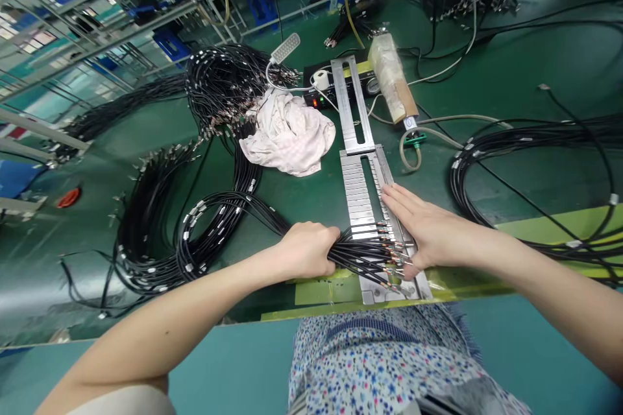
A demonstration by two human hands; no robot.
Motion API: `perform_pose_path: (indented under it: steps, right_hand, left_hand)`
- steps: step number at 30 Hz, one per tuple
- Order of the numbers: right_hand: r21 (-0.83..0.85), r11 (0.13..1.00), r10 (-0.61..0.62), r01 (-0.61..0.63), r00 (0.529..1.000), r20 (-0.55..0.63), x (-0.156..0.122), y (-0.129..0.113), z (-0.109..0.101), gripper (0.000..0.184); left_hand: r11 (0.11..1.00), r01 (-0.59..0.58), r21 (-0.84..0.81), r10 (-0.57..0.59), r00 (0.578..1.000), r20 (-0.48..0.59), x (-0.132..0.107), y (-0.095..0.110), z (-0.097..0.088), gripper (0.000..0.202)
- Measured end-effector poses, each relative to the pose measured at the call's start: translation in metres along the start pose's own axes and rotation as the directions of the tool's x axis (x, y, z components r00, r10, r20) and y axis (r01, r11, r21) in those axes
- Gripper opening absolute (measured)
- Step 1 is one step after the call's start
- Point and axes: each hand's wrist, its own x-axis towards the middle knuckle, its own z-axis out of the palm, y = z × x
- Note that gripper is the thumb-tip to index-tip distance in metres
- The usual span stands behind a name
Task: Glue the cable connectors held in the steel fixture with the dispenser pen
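My left hand [307, 248] is closed round a bundle of thin black cables [357, 251] near the table's front edge. The cables' metal-tipped ends fan out to the right across a slotted metal fixture [359, 198]. My right hand [422, 225] lies flat on the fixture's right rail, fingers stretched out and pointing up-left, with the thumb side touching the cable tips. The bundle trails left into a large coil of black cables [160, 233] on the green table.
A crumpled pale cloth [292, 133] lies left of the fixture's long metal bar [351, 100]. Behind it stand a black control box [321, 87], a small lamp [285, 48] and a tape-wrapped tool [392, 78]. More cable coils [530, 142] lie right and at the back.
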Motion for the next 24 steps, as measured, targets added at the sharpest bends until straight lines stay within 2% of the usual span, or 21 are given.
perform_pose_path:
  steps: [4,9,14,20,24]
  right_hand:
    - [-0.022,0.999,0.041,-0.040,0.999,0.019,0.003,-0.002,-0.002,0.129]
    - [-0.043,0.999,0.028,-0.029,0.999,-0.023,0.008,-0.003,0.006,0.125]
    - [-0.108,0.990,0.092,-0.090,0.995,0.022,0.012,-0.010,0.000,0.104]
    - [-0.093,0.990,0.114,-0.107,0.991,0.070,0.012,-0.015,-0.008,0.128]
    - [-0.149,0.988,0.056,-0.050,0.998,0.033,0.011,-0.005,-0.005,0.125]
  left_hand:
    - [0.998,0.018,0.054,-0.016,0.999,-0.040,-0.004,0.001,-0.001,0.021]
    - [0.984,0.034,0.174,-0.031,0.999,-0.022,-0.010,0.009,-0.001,0.026]
    - [0.978,0.064,0.200,-0.048,0.995,-0.085,-0.025,0.015,-0.016,0.021]
    - [0.979,0.040,0.201,-0.026,0.997,-0.071,-0.015,0.007,0.007,0.021]
    - [0.989,0.021,0.149,-0.001,0.991,-0.135,-0.017,0.001,0.012,0.028]
